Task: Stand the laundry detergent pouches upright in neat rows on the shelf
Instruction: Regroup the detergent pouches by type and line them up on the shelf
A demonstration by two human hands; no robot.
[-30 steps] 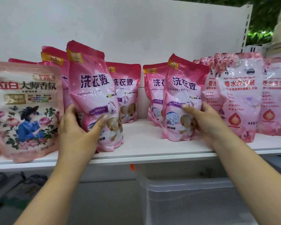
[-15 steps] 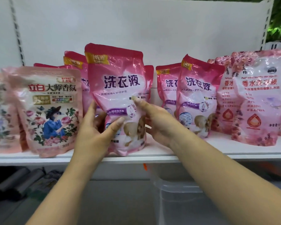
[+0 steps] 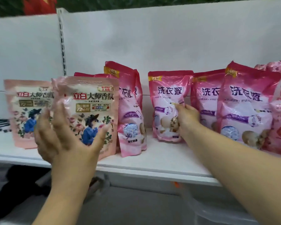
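1. The pale pink pouch nearest the front edge is reading "立白 大师香氛", with a small "3.8元" tag at its top right and a "72小时" panel; a figure in blue among roses is printed below. A second pouch of the same design is standing just behind it, to its left.
2. The deep pink pouches are showing "洗衣液" in purple; one is turning sideways beside the pale pouch, another is standing alone mid-shelf, and two more are crowding together at the right.
3. The left hand is hanging spread, fingers apart, in front of the pale pouch and covering its lower left corner; whether it is touching is unclear.
4. The right hand is pinching the lone pouch's right edge.
5. All are glossy, crinkled plastic, standing on the white shelf against a white back panel.
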